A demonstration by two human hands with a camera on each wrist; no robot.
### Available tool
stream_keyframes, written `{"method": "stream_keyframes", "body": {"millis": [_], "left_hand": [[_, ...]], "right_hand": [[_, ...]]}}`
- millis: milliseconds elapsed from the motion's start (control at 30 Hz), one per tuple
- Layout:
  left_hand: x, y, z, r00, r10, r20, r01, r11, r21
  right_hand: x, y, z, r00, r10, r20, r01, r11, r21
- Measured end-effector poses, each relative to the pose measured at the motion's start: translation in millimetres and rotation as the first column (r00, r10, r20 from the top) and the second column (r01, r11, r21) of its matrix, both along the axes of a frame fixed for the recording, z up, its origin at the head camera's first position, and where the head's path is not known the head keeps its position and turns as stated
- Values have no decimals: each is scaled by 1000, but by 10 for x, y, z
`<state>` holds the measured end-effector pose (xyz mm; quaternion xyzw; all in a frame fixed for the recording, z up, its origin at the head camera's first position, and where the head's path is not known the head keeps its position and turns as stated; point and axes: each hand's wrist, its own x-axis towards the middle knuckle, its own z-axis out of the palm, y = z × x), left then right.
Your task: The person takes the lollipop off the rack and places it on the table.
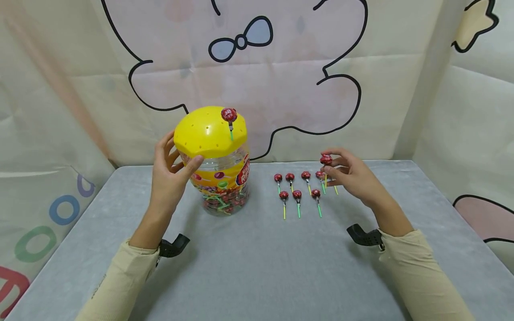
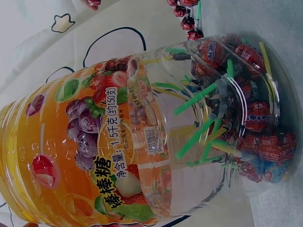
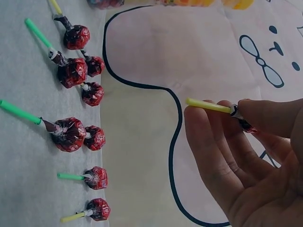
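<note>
A clear plastic jar (image 1: 218, 191) with a yellow lid (image 1: 201, 129) stands upright on the left part of the table. My left hand (image 1: 168, 171) grips it near the lid, thumb in front and fingers round the left side. Wrapped lollipops (image 2: 258, 116) with green and yellow sticks show through its lower wall. One red lollipop (image 1: 229, 115) sits at the lid, its green stick pointing down. Between thumb and fingers my right hand (image 1: 345, 171) pinches a red lollipop (image 1: 326, 159), whose yellow stick (image 3: 208, 105) projects past the fingertips in the right wrist view.
Several red-wrapped lollipops (image 1: 297, 195) lie in two rows right of the jar, sticks toward me; the right hand partly covers the far end of the back row. Grey cloth covers the table (image 1: 257, 267). A printed curtain (image 1: 281, 98) hangs behind it.
</note>
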<state>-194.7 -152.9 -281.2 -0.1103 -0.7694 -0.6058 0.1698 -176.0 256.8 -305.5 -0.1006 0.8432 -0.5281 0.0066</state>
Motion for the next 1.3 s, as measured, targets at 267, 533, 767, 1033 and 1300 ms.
{"method": "stream_keyframes", "body": {"millis": [267,533,767,1033,1300], "left_hand": [[16,-1,17,1000,-2,6,2,1000,-9],[20,-1,22,1000,-9,8,9,1000,-5],[29,-3,24,1000,-7,14,7,1000,-7],[21,0,26,1000,-10,13,10,1000,1],[17,1,22,1000,-9,13,9,1000,9]], "right_hand": [[-20,42,-29,1000,0,23,0,1000,20],[-36,118,-60,998,-22,63,17,997,75],[-56,173,-106,997,-8,76,-1,993,116],[-80,222,-142,991,-20,130,-5,983,185],[-117,254,-195,987,-29,157,-7,975,222]]}}
